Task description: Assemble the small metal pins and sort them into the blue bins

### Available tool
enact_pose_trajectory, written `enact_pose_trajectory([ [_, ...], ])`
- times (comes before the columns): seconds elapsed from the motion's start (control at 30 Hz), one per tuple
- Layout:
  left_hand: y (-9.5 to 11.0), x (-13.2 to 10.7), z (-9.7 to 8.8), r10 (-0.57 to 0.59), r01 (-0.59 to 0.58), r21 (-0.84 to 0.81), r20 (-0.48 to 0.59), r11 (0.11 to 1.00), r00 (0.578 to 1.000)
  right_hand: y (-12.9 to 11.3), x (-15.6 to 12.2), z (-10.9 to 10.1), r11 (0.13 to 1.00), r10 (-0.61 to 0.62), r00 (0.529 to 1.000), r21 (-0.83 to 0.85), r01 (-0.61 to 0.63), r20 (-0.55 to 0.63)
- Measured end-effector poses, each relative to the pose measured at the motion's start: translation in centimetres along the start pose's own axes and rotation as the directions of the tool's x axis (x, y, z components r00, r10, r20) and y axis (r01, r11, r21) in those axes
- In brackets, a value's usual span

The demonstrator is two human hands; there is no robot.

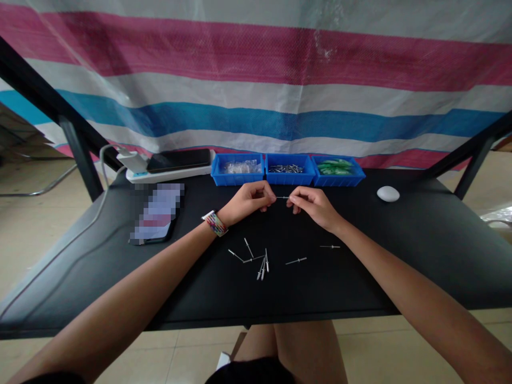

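Head view, left fingers [265, 201], right fingers [297, 200] pinching slender metal rivet [282, 198], smooth black tabletop [320, 290]

Table [312, 293]: black top, straight near edge. Along the far side, left to right: white power strip [176, 173]; three blue bins, a left bin [238, 181], middle bin [290, 180] and right bin [342, 181], in a row; white mouse [388, 194], apart at right. Phone [162, 213] lies nearer, at left. Eight rivets [267, 264] lie loose: six grouped near centre, two separately to their right.
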State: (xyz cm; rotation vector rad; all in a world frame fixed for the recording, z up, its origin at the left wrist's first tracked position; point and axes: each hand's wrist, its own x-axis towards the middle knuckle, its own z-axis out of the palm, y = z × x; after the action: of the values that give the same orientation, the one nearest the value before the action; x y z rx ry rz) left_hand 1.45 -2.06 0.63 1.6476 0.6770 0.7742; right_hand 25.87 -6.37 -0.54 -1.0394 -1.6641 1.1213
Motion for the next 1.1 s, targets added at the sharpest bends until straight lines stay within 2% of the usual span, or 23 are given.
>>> enact_pose_trajectory([
  [0.17,0.08,0.04,0.12,-0.014,0.014,0.03,0.013,0.999,1.0,0.15,0.01,0.14,1.0,-0.001,1.0,0.0,0.001,-0.011],
  [0.4,-0.02,0.15,0.19,-0.056,0.056,0.037,-0.004,0.998,0.998,0.42,0.03,0.56,1.0,0.003,0.994,-0.008,-0.003,-0.111],
  [0.73,-0.27,0.23,0.11,-0.014,0.014,0.031,-0.014,0.999,1.0,0.12,0.03,0.51,0.999,0.033,0.997,-0.02,-0.035,-0.07],
  [1.1,-0.71,0.27,-0.13,0.005,-0.005,0.076,0.003,0.997,1.0,0.12,-0.05,0.24,0.999,-0.001,1.0,-0.054,0.0,-0.029],
])
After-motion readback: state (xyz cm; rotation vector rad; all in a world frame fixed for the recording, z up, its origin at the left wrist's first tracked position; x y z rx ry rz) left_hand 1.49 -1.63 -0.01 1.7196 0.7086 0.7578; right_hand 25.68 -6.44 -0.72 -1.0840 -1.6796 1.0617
